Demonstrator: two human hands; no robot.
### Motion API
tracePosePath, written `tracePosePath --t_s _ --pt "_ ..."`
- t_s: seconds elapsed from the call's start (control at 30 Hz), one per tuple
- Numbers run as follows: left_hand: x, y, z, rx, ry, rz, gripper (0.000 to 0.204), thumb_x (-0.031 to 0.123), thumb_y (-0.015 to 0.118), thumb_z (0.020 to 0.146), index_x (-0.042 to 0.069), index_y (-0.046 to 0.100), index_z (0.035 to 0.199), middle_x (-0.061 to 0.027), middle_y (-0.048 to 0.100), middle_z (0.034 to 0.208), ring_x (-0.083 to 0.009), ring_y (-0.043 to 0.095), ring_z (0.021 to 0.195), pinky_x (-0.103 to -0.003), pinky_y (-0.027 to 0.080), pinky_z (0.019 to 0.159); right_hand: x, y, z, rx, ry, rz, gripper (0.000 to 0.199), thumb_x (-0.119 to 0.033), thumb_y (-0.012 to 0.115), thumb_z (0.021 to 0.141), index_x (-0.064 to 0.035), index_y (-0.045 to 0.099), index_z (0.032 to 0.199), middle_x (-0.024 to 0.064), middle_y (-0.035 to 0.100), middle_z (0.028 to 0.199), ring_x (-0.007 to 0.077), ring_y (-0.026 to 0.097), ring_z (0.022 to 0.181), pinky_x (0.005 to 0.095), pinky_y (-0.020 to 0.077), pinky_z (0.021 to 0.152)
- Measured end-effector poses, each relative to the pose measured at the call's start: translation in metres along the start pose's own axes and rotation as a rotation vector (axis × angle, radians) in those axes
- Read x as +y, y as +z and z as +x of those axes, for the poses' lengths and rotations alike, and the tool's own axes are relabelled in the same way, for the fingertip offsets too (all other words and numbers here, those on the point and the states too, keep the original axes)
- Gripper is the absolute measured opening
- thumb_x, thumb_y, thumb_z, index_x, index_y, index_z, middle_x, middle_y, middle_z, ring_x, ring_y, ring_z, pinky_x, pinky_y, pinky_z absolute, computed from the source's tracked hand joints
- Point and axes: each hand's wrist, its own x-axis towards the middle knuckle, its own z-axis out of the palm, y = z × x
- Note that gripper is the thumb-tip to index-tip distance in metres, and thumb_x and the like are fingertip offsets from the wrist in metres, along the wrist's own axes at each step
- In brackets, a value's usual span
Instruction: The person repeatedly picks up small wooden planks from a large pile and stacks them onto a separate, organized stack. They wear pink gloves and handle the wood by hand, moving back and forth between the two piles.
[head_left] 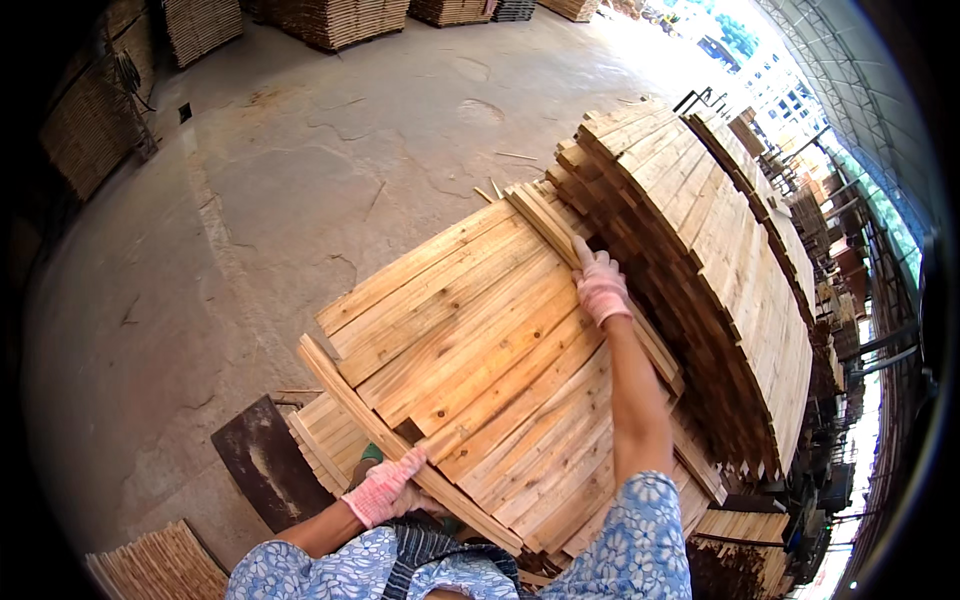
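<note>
In front of me lies a layer of pale wooden boards (pixel 480 330) set side by side, knotty and slightly uneven at the ends. A long wooden strip (pixel 330 375) runs along its near left edge. My left hand (pixel 385 487), in a pink-and-white work glove, is closed on this strip, its fingertips at the board ends; a short dark gap shows just beside them. Along the far right edge lie more narrow strips (pixel 545 225). My right hand (pixel 602 285), gloved alike, grips these strips from above with one finger stretched along them; its other fingers are partly hidden.
A tall stack of boards (pixel 720 240) rises close on the right, with further stacks behind it. A dark brown panel (pixel 272 465) and a smaller board stack (pixel 160 562) are at lower left. Concrete floor (pixel 330 180) spreads beyond, with stacked timber (pixel 330 22) at the back.
</note>
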Motion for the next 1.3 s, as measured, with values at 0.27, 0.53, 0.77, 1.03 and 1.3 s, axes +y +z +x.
tracePosePath --t_s 0.27,0.53,0.77,1.03,1.3 --pt "-0.001 -0.012 -0.005 0.000 0.044 0.251 0.062 0.041 0.064 0.103 0.007 0.045 0.151 -0.0149 0.063 0.134 -0.0278 0.060 0.126 -0.044 0.052 0.107 0.015 0.005 0.028 -0.047 -0.154 0.120 0.068 -0.033 0.064 0.098 -0.0348 0.034 0.159 0.0192 0.053 0.137 0.0403 0.053 0.126 0.0547 0.0455 0.105" --pt "0.045 -0.073 -0.055 0.156 0.665 1.321 0.098 0.044 0.082 0.084 -0.004 0.034 0.154 -0.0199 0.060 0.139 -0.0322 0.059 0.131 -0.041 0.054 0.106 0.017 0.037 0.031 0.045 -0.112 0.040 0.071 -0.026 0.064 0.100 -0.0439 0.030 0.160 0.0165 0.057 0.132 0.0396 0.058 0.121 0.0501 0.0481 0.105" --pt "0.093 -0.043 0.006 0.312 0.294 0.962 0.082 0.049 0.066 0.098 -0.002 0.038 0.155 -0.0156 0.057 0.147 -0.0302 0.062 0.124 -0.037 0.052 0.110 -0.007 0.019 0.033 -0.014 -0.096 0.009 0.071 -0.027 0.059 0.102 -0.0432 0.024 0.162 0.0182 0.052 0.140 0.0414 0.055 0.124 0.0491 0.0461 0.108" --pt "0.120 -0.070 -0.023 0.260 0.285 0.689 0.072 0.040 0.074 0.094 -0.006 0.047 0.143 -0.0192 0.053 0.149 -0.0226 0.054 0.136 -0.043 0.047 0.116 -0.015 -0.004 -0.024 0.203 -0.372 -0.076 0.075 -0.033 0.067 0.097 -0.0341 0.030 0.162 0.0181 0.042 0.155 0.0391 0.044 0.139 0.0547 0.0402 0.109" --pt "0.170 -0.079 -0.005 0.270 0.588 1.549 0.071 0.020 0.066 0.095 -0.004 0.034 0.153 -0.0194 0.043 0.157 -0.0280 0.050 0.140 -0.039 0.038 0.122 -0.014 0.065 -0.204 0.168 -0.123 -0.006 0.063 -0.054 0.052 0.101 -0.0263 0.045 0.156 0.0216 0.041 0.155 0.0424 0.036 0.143 0.0610 0.0231 0.118"
